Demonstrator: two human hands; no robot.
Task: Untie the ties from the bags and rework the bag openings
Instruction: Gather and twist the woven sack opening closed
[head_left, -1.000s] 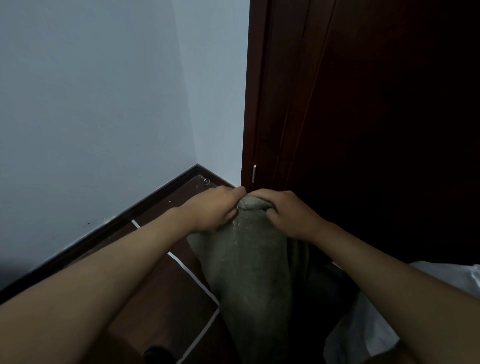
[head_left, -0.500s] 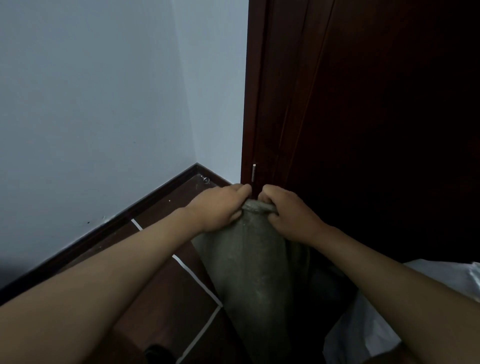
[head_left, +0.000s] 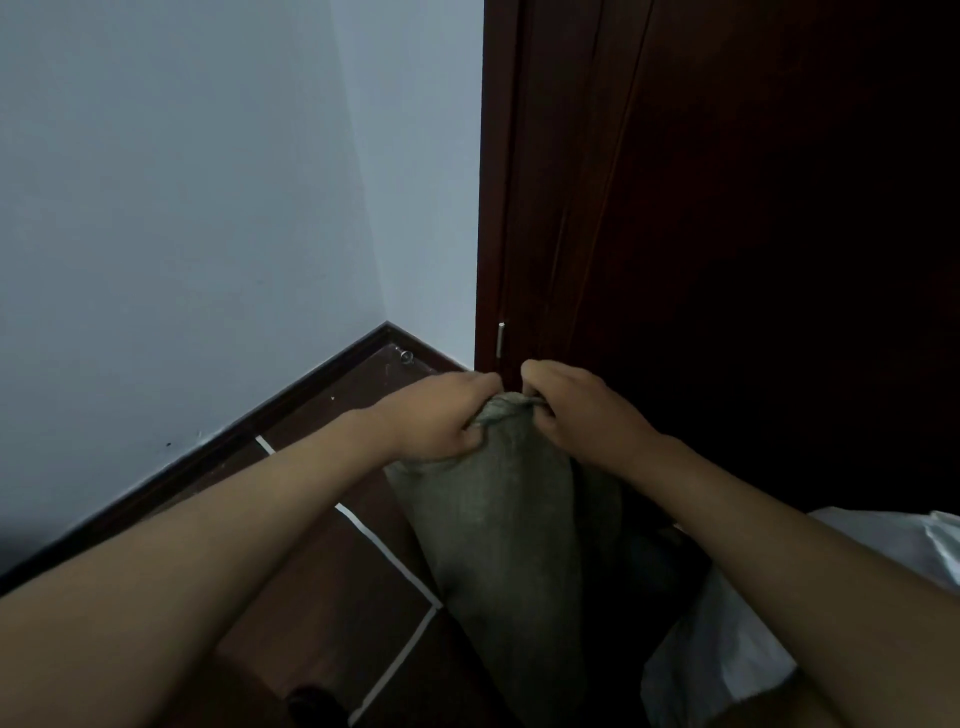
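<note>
Both hands, left hand (head_left: 441, 415) and right hand (head_left: 576, 410), clench the grey bag (head_left: 498, 509) top at centre; dark floor (head_left: 332, 577) with white lines at seven o'clock; pale wall (head_left: 182, 208) at ten; dark door (head_left: 753, 234) at two.

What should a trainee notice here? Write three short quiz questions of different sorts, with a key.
1. True or false: both hands grip the top of the grey-green woven cloth sack.
2. Which lies lower right? A) white plastic bag B) red bucket
3. Fill in: behind the sack stands a dark wooden ____.

Key: 1 true: left hand and right hand clench the gathered top. 2 A. 3 door.
</note>
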